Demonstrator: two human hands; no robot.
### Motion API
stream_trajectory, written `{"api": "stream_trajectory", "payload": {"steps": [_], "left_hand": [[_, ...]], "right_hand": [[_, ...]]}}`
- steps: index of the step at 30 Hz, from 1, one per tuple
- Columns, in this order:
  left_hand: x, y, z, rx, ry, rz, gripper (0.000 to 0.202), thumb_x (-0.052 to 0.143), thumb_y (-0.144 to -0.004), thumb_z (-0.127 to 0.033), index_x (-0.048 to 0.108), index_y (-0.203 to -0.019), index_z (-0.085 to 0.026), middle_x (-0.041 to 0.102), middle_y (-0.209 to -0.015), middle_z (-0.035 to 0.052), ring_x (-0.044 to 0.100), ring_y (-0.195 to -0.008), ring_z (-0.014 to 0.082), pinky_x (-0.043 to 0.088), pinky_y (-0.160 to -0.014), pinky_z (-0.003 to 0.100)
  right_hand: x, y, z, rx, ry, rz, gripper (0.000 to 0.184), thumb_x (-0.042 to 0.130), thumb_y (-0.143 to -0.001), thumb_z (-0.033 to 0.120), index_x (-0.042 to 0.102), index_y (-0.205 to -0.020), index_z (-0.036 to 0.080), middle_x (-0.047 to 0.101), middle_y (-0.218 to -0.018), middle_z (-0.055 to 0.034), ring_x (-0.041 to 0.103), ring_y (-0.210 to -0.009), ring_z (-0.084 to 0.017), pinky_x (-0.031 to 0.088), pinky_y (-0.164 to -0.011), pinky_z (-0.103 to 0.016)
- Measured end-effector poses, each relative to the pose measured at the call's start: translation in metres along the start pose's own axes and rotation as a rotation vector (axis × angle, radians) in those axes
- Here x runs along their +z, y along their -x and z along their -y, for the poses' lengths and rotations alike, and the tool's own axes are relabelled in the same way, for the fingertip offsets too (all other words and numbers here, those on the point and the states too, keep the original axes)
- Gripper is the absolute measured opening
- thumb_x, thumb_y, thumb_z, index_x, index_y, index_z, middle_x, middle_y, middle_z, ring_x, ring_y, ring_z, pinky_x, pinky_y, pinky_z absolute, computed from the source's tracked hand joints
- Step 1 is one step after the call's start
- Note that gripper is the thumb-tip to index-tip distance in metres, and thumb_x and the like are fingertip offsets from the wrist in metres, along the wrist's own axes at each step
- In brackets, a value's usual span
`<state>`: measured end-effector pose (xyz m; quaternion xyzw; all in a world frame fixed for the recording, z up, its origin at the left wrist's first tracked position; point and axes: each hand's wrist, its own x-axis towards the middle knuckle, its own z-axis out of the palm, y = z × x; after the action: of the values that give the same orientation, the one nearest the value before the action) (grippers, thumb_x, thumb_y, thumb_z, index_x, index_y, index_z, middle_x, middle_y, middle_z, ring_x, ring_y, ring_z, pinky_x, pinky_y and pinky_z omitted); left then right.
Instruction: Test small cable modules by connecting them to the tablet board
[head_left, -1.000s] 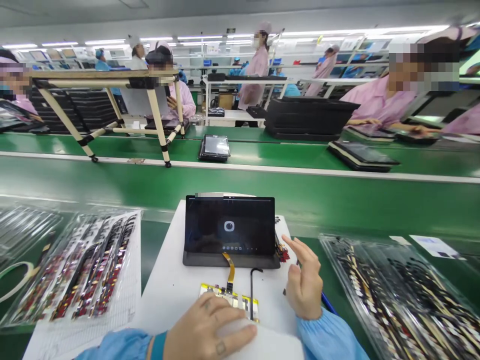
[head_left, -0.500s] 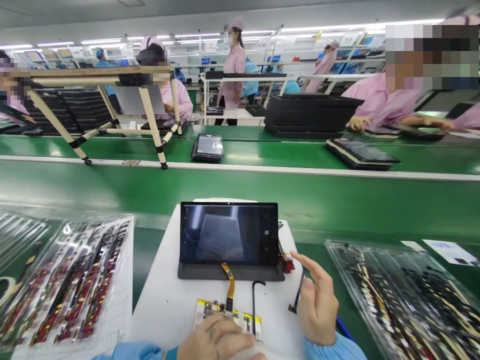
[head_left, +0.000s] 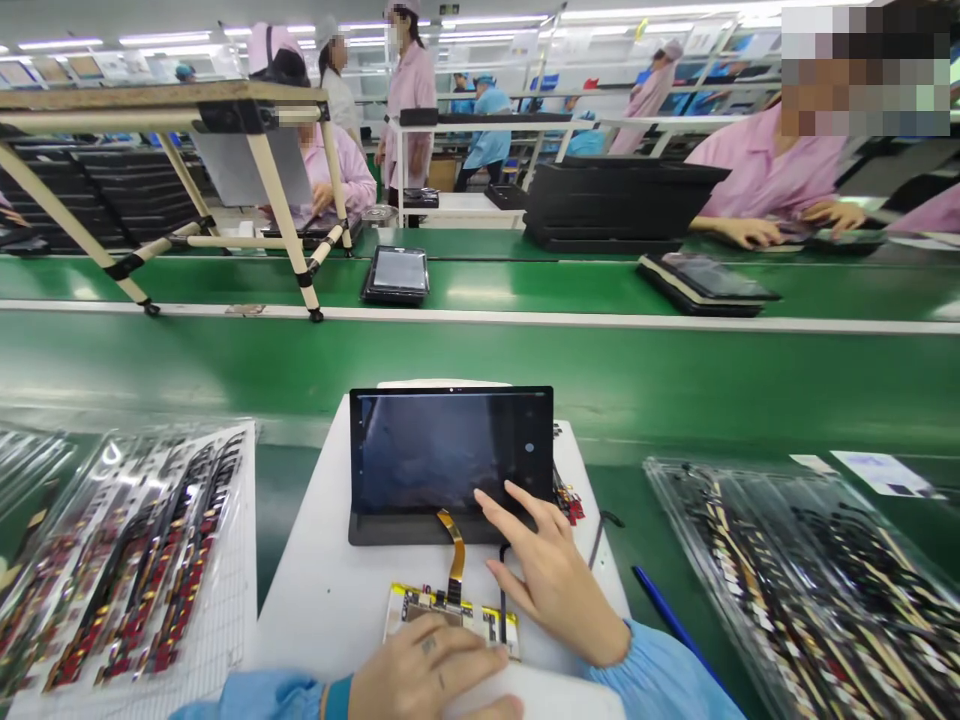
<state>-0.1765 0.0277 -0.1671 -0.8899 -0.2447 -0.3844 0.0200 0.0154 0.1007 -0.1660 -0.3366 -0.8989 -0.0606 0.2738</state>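
Observation:
A dark-screened tablet (head_left: 442, 450) leans upright on a black stand (head_left: 375, 530) upon a white board (head_left: 307, 600). From its lower edge an orange-brown flex cable (head_left: 456, 550) runs down to a circuit board with yellow-edged parts (head_left: 405, 600). My left hand (head_left: 427, 665) lies over the circuit board's lower part and the corner of a white block (head_left: 562, 695), fingers spread; what is under the palm is hidden. In front of the screen's lower right is my right hand (head_left: 551, 570), open, its fingertips at or just before the glass. A thin black cable (head_left: 503, 600) passes behind it.
Clear trays of flex cables flank the board, a left tray (head_left: 150, 560) and a right tray (head_left: 810, 590). A blue pen-like stick (head_left: 675, 620) lies at right. Beyond, a green conveyor (head_left: 525, 350) carries devices; a wheeled rack (head_left: 277, 210) and co-workers in pink are behind.
My right hand has moved left from beside the board to the tablet's screen, its fingers spreading. My left hand stays over the circuit board. The whole view has shifted slightly.

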Motion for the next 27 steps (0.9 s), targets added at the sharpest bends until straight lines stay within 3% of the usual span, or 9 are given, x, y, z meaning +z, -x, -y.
{"api": "stream_trajectory", "payload": {"steps": [6,12,17,22,27], "left_hand": [[0.002,0.002,-0.001,-0.008,-0.015,0.007,0.012,0.053,-0.089,-0.021,0.063,-0.095,-0.020,0.068,-0.093,0.0002,0.061,-0.081,0.0114,0.048,-0.070,0.023],[0.004,0.000,0.000,-0.013,-0.029,-0.042,0.013,0.052,-0.089,-0.019,0.063,-0.094,-0.021,0.068,-0.091,-0.0009,0.060,-0.078,0.0108,0.048,-0.069,0.023],[0.012,0.001,-0.001,-0.052,-0.030,-0.113,0.012,0.052,-0.090,-0.022,0.063,-0.094,-0.023,0.069,-0.086,-0.0032,0.062,-0.073,0.0089,0.049,-0.068,0.021],[0.015,0.006,0.001,-0.118,-0.029,-0.046,0.025,0.040,-0.096,-0.031,0.061,-0.103,-0.019,0.068,-0.076,-0.0021,0.063,-0.069,0.0074,0.050,-0.066,0.017],[0.017,0.015,0.004,-0.069,-0.003,0.088,0.028,0.039,-0.096,-0.025,0.058,-0.110,-0.010,0.070,-0.079,0.0010,0.063,-0.073,0.0080,0.050,-0.072,0.016]], "right_hand": [[-0.001,-0.016,0.005,-0.093,0.029,-0.002,0.030,0.036,-0.091,0.023,0.047,-0.115,0.008,0.056,-0.118,-0.0066,0.040,-0.115,-0.024,0.036,-0.086,-0.035],[-0.010,-0.022,0.008,-0.119,0.021,-0.065,0.033,0.034,-0.091,0.019,0.043,-0.121,0.009,0.059,-0.112,-0.0071,0.042,-0.113,-0.023,0.037,-0.083,-0.035],[-0.019,-0.018,0.005,0.054,-0.008,-0.278,0.047,0.032,-0.091,0.017,0.025,-0.138,0.017,0.059,-0.107,-0.0052,0.048,-0.105,-0.019,0.040,-0.079,-0.033],[-0.011,0.005,-0.009,0.274,-0.079,-0.453,0.040,0.035,-0.092,0.021,0.036,-0.132,0.019,0.058,-0.106,-0.0072,0.048,-0.105,-0.022,0.041,-0.081,-0.037],[-0.007,0.015,-0.014,0.369,-0.095,-0.495,0.034,0.038,-0.091,0.024,0.048,-0.122,0.017,0.060,-0.099,-0.0083,0.050,-0.101,-0.023,0.040,-0.081,-0.037]]}}
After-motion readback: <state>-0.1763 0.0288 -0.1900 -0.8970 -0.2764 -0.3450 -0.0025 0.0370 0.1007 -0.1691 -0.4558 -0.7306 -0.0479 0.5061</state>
